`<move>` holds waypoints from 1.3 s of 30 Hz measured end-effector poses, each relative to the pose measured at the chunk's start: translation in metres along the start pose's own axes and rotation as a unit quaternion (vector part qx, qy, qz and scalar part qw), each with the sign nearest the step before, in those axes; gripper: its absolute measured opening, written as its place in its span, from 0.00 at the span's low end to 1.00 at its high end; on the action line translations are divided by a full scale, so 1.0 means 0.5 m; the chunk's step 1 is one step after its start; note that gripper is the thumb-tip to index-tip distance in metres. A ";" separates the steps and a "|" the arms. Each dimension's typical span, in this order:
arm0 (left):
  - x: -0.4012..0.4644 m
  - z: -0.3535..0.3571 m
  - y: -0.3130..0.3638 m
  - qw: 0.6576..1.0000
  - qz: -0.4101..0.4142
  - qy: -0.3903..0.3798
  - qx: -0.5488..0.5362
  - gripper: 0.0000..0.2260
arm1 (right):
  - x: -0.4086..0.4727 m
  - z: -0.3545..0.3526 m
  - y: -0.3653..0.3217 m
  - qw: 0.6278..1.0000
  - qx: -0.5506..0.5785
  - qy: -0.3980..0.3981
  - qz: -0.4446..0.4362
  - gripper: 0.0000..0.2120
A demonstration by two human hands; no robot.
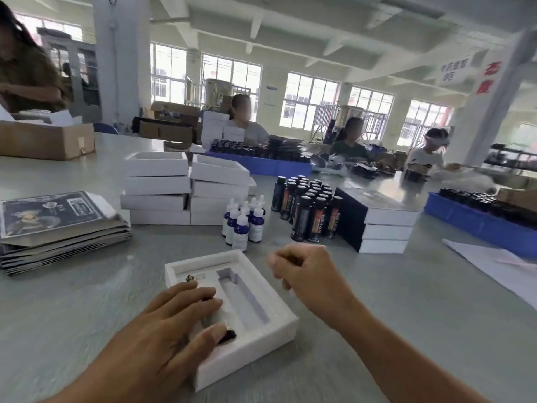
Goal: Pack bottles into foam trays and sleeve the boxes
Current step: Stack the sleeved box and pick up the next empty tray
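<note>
Here, nearest us, our left hand lies flat with straight fingers on a dark bottle, pressing it into the left slot of the white foam tray, which rests on the grey bench. The slot beside it is empty. Our right hand hovers just beyond the tray, fingers loosely curled, and appears to hold nothing, though the blur leaves some doubt.

We judge the foam light and soft, easily dented or slid, so it wants a steadying palm while each bottle goes in. Further out stand the dropper bottles and the tall dark bottles. Those look smooth, probably glass and tippy in their tight clusters; we would take one around the body just below the cap and lift it straight up, clear of its neighbours.

Left lies a stack of printed sleeves: thin card, best held by the edges. Behind are the white boxes.
</note>
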State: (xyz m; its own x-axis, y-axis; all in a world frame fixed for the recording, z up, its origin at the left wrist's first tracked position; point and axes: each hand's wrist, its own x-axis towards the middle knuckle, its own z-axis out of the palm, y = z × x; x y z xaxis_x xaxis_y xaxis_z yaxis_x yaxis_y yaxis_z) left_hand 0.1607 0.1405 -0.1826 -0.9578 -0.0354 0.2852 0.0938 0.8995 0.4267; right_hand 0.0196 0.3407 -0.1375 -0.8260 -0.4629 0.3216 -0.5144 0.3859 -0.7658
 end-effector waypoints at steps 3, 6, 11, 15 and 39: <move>0.015 0.003 0.010 1.000 0.000 0.007 0.005 0.38 | 0.047 -0.030 0.071 0.993 0.013 0.079 0.087 0.06; 0.027 0.015 0.015 0.998 0.026 0.050 0.025 0.37 | 0.097 -0.034 0.144 0.982 -0.029 0.097 0.157 0.04; 0.036 0.040 -0.004 0.985 0.091 0.147 0.027 0.24 | 0.203 -0.049 0.217 0.957 -0.037 0.183 0.220 0.04; 0.059 0.061 -0.025 0.964 0.187 0.186 0.031 0.18 | 0.270 -0.070 0.262 0.925 -0.081 0.249 0.274 0.08; 0.038 0.020 0.009 0.994 0.077 0.075 0.000 0.27 | 0.231 -0.111 0.280 0.917 -0.191 0.256 0.238 0.18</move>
State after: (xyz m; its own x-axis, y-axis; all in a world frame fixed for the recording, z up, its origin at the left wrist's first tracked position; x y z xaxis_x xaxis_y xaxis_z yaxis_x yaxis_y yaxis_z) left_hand 0.1400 0.1482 -0.1836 -0.8812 0.0379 0.4712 0.2360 0.8990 0.3689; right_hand -0.1606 0.3857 -0.1766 -0.9277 0.2288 0.2950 -0.0292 0.7433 -0.6684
